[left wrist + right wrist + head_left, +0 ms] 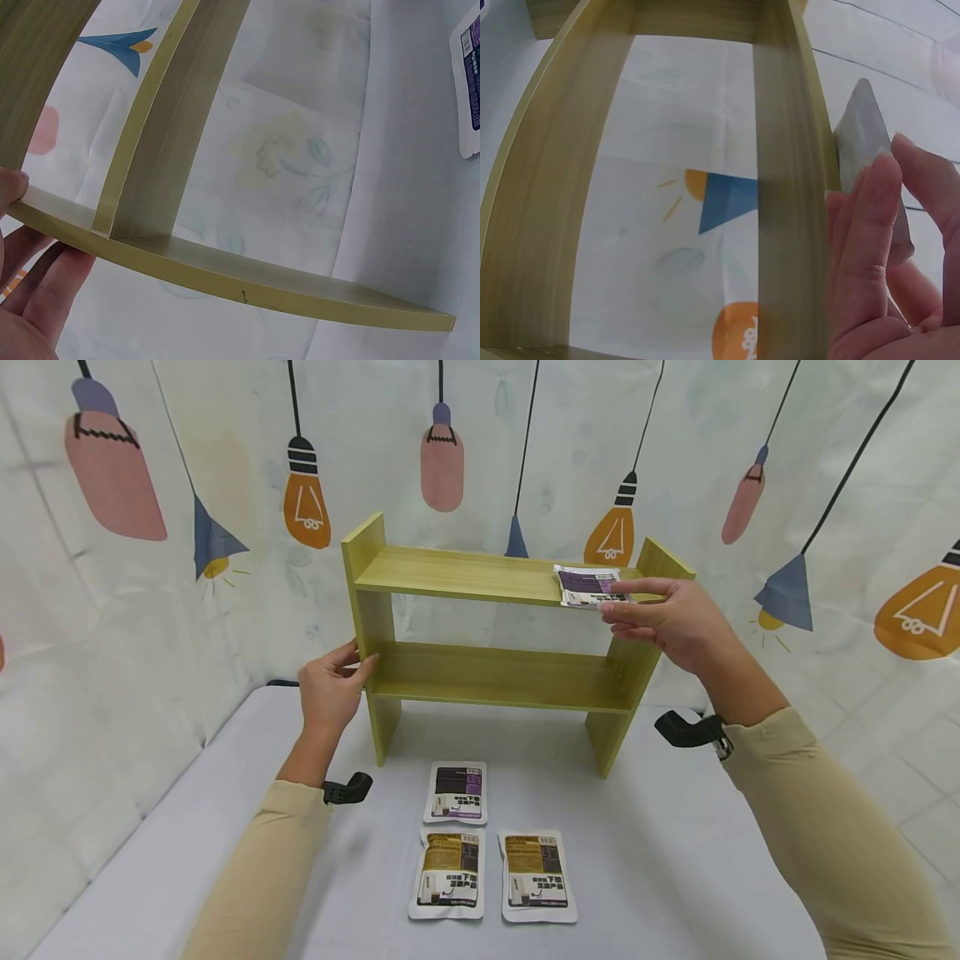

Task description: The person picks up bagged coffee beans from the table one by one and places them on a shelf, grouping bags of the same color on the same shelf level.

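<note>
A yellow-green wooden shelf (495, 677) with two boards stands on the table. My left hand (351, 663) holds its left side panel between thumb and fingers; in the left wrist view the fingers (52, 289) lie under the panel's edge (247, 281). My right hand (622, 597) pinches a purple packet (587, 585) lying at the right end of the top board. The right wrist view shows that packet (859, 135) edge-on behind my fingers (862, 247). The lower board is bare.
Three more packets lie on the white table (675, 860) in front of the shelf: a purple one (455, 792) and two brown ones (447, 872) (537, 877). A curtain printed with lamps (150, 610) hangs behind and to the left.
</note>
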Tool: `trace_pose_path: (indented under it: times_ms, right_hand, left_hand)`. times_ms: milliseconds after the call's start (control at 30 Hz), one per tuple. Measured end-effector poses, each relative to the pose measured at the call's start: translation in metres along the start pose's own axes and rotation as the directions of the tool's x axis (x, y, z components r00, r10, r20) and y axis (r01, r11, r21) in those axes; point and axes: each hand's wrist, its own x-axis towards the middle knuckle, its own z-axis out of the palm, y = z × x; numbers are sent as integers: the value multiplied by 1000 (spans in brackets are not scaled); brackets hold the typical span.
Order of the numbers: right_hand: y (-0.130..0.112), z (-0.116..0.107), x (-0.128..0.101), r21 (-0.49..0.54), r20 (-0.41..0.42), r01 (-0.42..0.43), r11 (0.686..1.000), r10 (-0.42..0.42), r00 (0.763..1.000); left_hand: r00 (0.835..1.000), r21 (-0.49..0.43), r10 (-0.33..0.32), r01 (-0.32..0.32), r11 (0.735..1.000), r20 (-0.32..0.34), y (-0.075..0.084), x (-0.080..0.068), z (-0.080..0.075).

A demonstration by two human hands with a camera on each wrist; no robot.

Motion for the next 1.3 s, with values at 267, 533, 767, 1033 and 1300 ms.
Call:
trace_pose_path:
  times_ms: [267,533,767,1033,1300]
  right_hand:
    - [-1,2,4,-93,-59,-5,996,0,998]
    - [-5,-1,5,-76,-20,-14,997,13,1000]
    - [-6,-2,6,-81,4,-10,997,11,1000]
    - [-3,-1,9,-126,-41,-6,992,1,999]
    - [-4,0,13,-104,-34,-1,995,-2,999]
  left_hand:
    - [1000,-2,-7,7,1000,0,0,0,0]
    - [1000,2,-17,17,1000,-2,-1,1,0]
    - [1000,1,-17,17,1000,5,-1,1,0]
    - [1000,-26,-11,11,1000,14,-2,-1,0]
    - [1000,-21,-20,20,1000,13,-1,0,1]
